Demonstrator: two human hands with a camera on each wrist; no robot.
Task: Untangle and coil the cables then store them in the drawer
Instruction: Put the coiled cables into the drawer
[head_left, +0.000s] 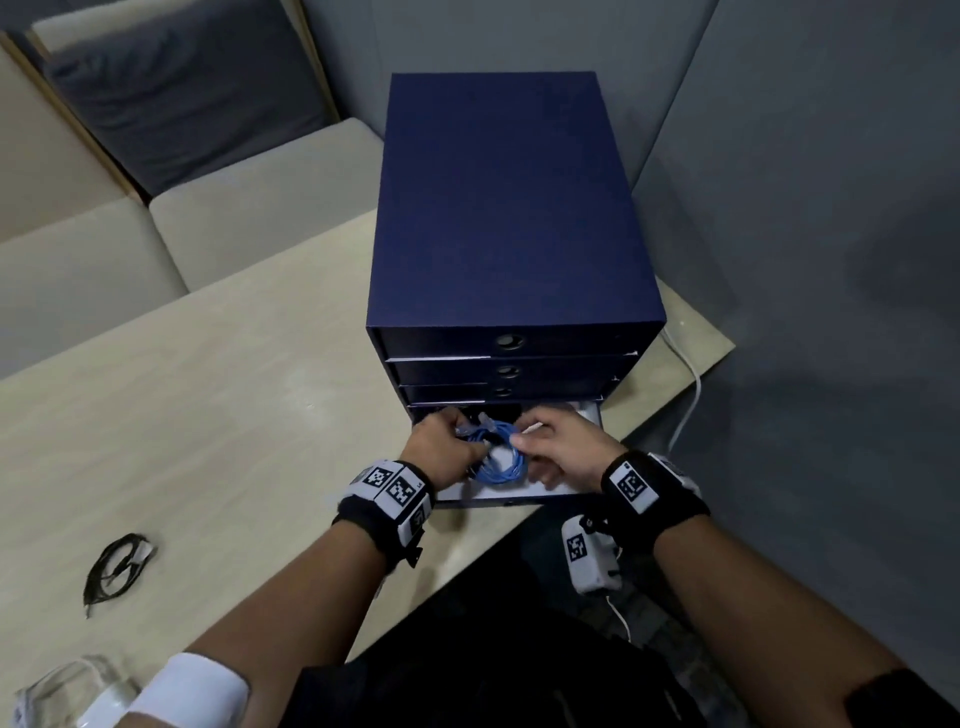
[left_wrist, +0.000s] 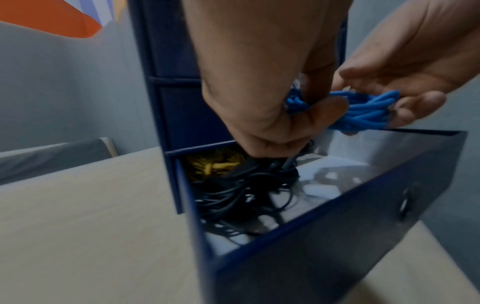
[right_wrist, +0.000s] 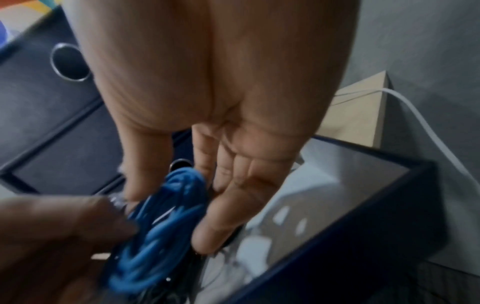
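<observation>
A coiled blue cable (head_left: 500, 453) hangs just above the open bottom drawer (head_left: 519, 500) of the navy drawer unit (head_left: 511, 208). My left hand (head_left: 465, 441) grips the coil's left side, and the left wrist view shows the fingers curled round the blue cable (left_wrist: 363, 115). On the coil's right side my right hand (head_left: 525, 442) pinches it between thumb and fingers. From the right wrist the blue cable (right_wrist: 161, 236) sits between the thumb and the long fingers (right_wrist: 233, 205). Inside the drawer lie black cables (left_wrist: 246, 195) and a yellow cable (left_wrist: 215, 164).
A small black cable coil (head_left: 117, 564) lies on the pale table (head_left: 208, 389) at the left. A clear glass (head_left: 67, 691) stands near my left elbow. A white cable (head_left: 693, 400) runs off the table's right edge. The three upper drawers are closed.
</observation>
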